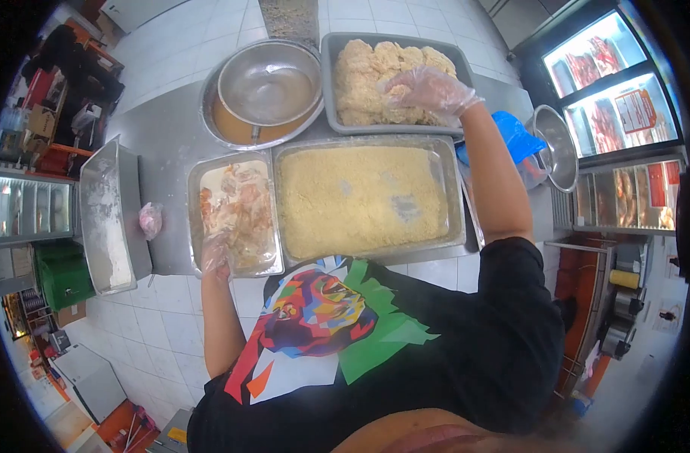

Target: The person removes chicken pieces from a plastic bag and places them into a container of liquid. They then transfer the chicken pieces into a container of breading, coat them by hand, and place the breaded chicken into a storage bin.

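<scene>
My right hand [429,89], in a clear plastic glove, is over the grey tub [400,130] at the back. Its fingers curl round a breaded piece of meat [396,90], on top of a heap of similar breaded pieces [360,79]. My left hand [218,255], also gloved, is at the near left corner of a metal tray [195,198]. In that tray lie raw meat pieces [239,196] coated in pale flour; the left fingertips blend into them. Between my hands and nearest my body, a wide metal pan [372,253] holds yellowish breadcrumbs [352,192].
A metal bowl [269,83] rests in a larger bowl [216,128] of brownish liquid. At left stand a long flour bin [107,219] and a pink-tinged plastic bundle [151,220]. A blue bag [517,136] and steel bowl [560,151] are at right.
</scene>
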